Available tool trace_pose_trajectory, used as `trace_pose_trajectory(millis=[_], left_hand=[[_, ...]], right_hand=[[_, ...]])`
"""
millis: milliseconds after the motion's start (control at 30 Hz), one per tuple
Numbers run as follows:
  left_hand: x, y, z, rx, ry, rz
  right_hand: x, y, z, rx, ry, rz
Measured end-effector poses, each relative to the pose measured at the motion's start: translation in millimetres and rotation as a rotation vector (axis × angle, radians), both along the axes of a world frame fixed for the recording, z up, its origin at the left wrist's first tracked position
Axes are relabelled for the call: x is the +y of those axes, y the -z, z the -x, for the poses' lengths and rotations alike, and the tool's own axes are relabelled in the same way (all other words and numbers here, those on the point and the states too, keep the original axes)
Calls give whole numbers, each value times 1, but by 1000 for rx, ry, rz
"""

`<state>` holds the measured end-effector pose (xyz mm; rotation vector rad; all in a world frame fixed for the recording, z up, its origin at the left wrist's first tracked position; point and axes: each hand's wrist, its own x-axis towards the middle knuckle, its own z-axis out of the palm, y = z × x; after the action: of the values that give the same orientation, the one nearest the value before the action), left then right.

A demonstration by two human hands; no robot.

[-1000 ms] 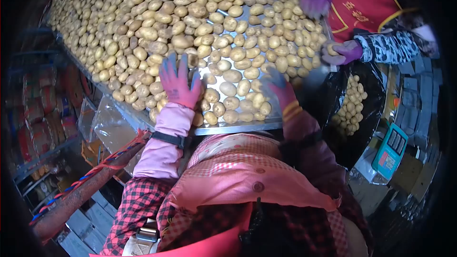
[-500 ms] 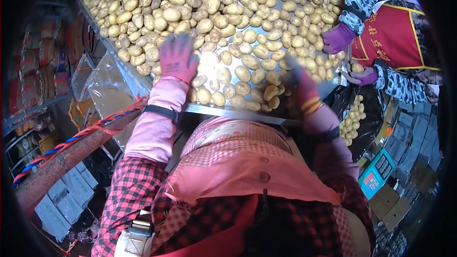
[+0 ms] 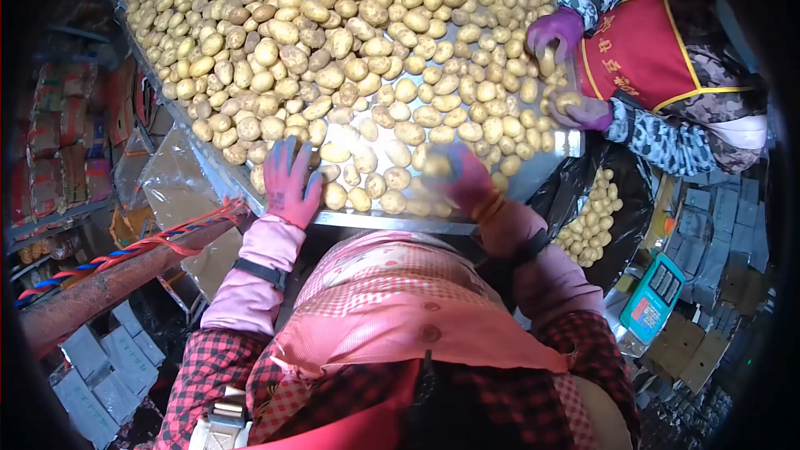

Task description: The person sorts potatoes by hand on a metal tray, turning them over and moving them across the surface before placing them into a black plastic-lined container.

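Note:
My left hand (image 3: 290, 183), in a pink glove with bluish fingertips, rests with its fingers apart at the near edge of the metal table (image 3: 392, 222), beside the potatoes. My right hand (image 3: 468, 181), gloved alike, is over the table's near side and smeared by motion. A blurred potato (image 3: 437, 163) is at its fingertips; whether the fingers grip it I cannot make out. A large pile of potatoes (image 3: 283, 29) covers the far part of the table, and looser ones lie between my hands.
At the right, a co-worker's purple-gloved hands (image 3: 557, 32) handle potatoes at the table's edge. Below them, a black plastic liner (image 3: 637, 192) holds potatoes. A teal device with keys (image 3: 653, 297) stands near it. A rope-wrapped bar (image 3: 125, 262) runs at my left.
My right hand has come left, in among the loose potatoes. My left hand has drawn back to the near edge. The co-worker's hands are now closer together, and the view has shifted.

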<state>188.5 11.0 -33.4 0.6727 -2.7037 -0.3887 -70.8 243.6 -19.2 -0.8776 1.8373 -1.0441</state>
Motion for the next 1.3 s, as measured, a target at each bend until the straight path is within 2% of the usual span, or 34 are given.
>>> trace_pose_trajectory(millis=[33, 100, 167, 200, 300, 400, 533, 733, 767, 800, 867, 900, 933, 967, 1000, 1033, 1100, 1133, 1200, 1300], left_hand=[[2, 1, -3, -5, -15, -15], [8, -3, -6, -2, -37, -44], [13, -6, -10, 13, -48, -69], [15, -4, -13, 28, -41, -54], [22, -7, -16, 56, -26, -127], [26, -10, -20, 56, -22, -149], [25, -14, -16, 47, -17, -187], [31, -20, 25, 151, 140, -279], [33, -21, 36, 149, 188, -369], [39, -25, 45, 76, 196, -603], [45, -25, 67, 9, 146, -1036], [50, -20, 78, 27, 90, -1231], [54, -16, 93, 147, -26, -1615], [54, -11, 108, 145, -189, -2031], [52, -21, 114, 118, -181, -2201], [51, -32, 118, 90, -167, -2368], [49, -15, 122, 248, 141, -2177], [49, -8, 117, 216, 201, -1861], [45, -26, 117, 496, 144, -2405], [39, -50, 118, 528, 52, -2363]], right_hand=[[-13, 2, 13, -330, 169, 199], [-34, -33, 45, -265, 396, 538], [-29, -33, 82, -164, 474, 533], [-24, -20, 97, 119, 393, 228], [-27, 9, 108, 452, -47, -330], [-46, 19, 89, 667, -82, -584], [-66, 60, 88, 878, -139, -525], [-80, 45, 83, 936, -112, -569], [-80, 43, 83, 936, -128, -576], [-74, 42, 86, 949, -158, -562], [-60, 56, 80, 874, 97, -249], [-56, 42, 70, 834, 217, -93], [-53, 28, 60, 600, 256, 24], [-44, 20, 40, 559, 242, 178], [-39, 19, 24, 112, 129, 205], [-27, -15, 9, 482, -17, 306], [-13, -21, 1, 427, 36, 331], [-5, -18, 4, 335, 150, 296], [17, -3, 22, 142, 367, 232], [39, 38, 45, 447, 335, 141]])
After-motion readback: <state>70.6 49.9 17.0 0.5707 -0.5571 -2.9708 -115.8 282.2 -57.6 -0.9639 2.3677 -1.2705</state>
